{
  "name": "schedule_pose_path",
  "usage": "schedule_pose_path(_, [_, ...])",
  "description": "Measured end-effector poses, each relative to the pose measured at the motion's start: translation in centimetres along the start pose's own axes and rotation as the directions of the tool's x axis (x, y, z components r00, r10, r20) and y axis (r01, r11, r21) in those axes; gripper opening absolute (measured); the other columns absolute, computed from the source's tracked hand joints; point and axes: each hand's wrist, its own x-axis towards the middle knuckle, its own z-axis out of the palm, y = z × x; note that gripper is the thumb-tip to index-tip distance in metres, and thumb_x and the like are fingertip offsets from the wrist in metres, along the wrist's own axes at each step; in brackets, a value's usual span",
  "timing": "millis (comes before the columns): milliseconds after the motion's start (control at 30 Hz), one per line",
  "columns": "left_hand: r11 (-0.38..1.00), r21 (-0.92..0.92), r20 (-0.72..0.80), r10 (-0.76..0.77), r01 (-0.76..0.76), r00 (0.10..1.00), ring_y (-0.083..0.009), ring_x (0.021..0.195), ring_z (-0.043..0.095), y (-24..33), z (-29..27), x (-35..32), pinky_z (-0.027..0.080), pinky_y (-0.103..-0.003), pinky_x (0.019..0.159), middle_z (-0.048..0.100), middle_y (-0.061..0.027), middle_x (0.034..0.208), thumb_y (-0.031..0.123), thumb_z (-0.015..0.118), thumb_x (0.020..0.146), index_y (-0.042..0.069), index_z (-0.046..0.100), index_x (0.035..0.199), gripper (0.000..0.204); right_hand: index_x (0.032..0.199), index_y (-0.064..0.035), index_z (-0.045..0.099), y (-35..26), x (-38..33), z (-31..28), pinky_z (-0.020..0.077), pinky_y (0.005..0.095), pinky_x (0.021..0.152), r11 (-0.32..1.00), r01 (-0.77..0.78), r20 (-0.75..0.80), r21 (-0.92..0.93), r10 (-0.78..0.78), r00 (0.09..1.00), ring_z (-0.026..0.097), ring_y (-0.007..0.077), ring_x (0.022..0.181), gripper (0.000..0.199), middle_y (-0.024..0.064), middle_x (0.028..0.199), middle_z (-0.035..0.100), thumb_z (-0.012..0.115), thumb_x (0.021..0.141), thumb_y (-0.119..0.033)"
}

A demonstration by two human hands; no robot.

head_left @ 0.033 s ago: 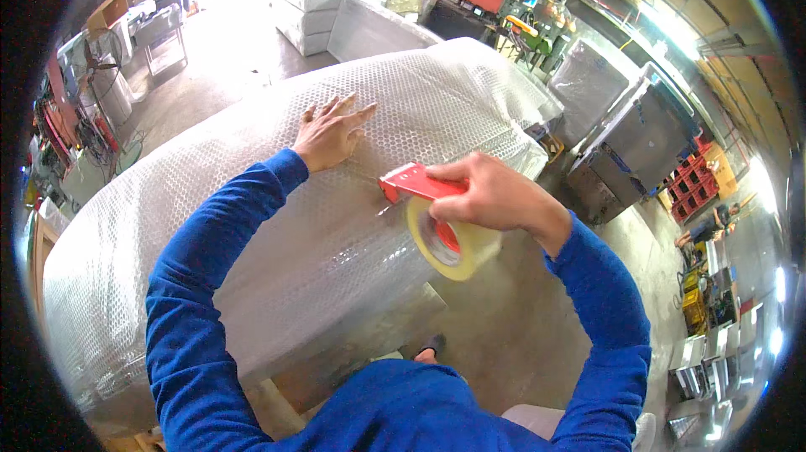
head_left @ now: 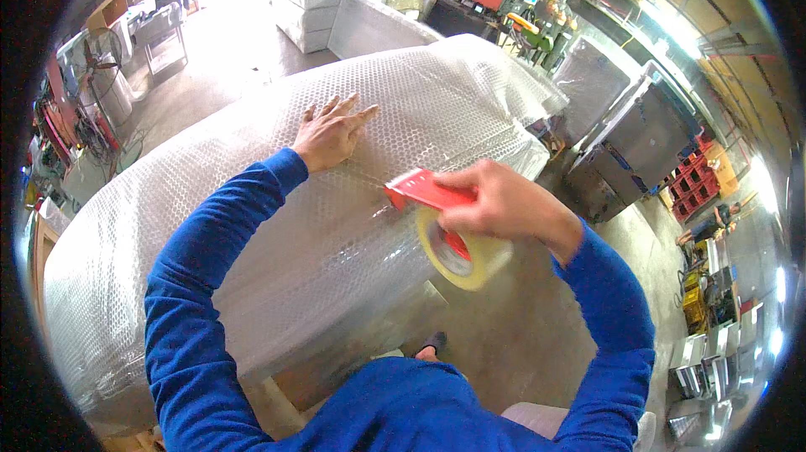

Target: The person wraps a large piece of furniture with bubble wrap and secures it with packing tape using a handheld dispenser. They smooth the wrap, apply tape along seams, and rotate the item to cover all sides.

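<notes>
At centre right of the frame, the right hand (head_left: pixel 514 207) grips a red tape dispenser (head_left: pixel 430 191), probably light and rigid and best held by its body, with a glossy tape roll (head_left: pixel 484 265) below. Beyond, above centre, the left hand (head_left: pixel 329 137) spreads flat on bubble wrap (head_left: pixel 298 217), likely soft, slippery and better pressed broadly than pinched.
</notes>
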Motion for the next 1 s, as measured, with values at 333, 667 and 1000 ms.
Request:
schedule_pose_path(333, [0.881,0.233,0.042,0.413,-0.411,0.91,-0.0372,0.152,0.029,5.8,-2.5,-1.5,0.022,-0.073,0.115,0.034,-0.0082,0.165,0.026,0.054,0.098,0.02,0.052,0.149,0.051,0.103,-0.0026,0.073,0.9,-8.3,2.1,0.0566,0.0475,0.079,0.977,-0.209,0.189,-0.051,0.215,0.958,0.071,0.0415,0.08,0.048,0.0245,0.082,0.071,0.071,0.073,-0.04])
schedule_pose_path(667, [0.633,0.302,0.237,0.675,-0.713,0.699,-0.034,0.153,0.028,11.8,-0.3,-9.0,0.014,-0.061,0.125,0.05,-0.0121,0.153,0.034,0.062,0.084,0.0,0.066,0.128,0.056,0.07,-0.0121,0.077,-0.1,-2.3,3.0,0.0567,0.0443,0.067,0.983,0.063,0.731,-0.17,0.083,0.677,0.073,0.0327,0.077,0.022,0.0168,0.077,0.074,0.072,0.063,-0.033])
schedule_pose_path(1000, [0.484,-0.273,0.359,0.853,-0.831,0.379,-0.0299,0.143,0.045,22.2,3.5,-7.9,0.022,-0.053,0.124,0.056,-0.0149,0.146,0.035,0.053,0.098,0.007,0.058,0.135,0.047,0.11,-0.0095,0.071,9.1,7.8,-6.1,0.0592,0.0448,0.072,0.718,0.267,-0.27,-0.643,-0.538,0.798,0.073,0.0326,0.081,0.04,0.0162,0.089,0.073,0.073,0.072,-0.02])
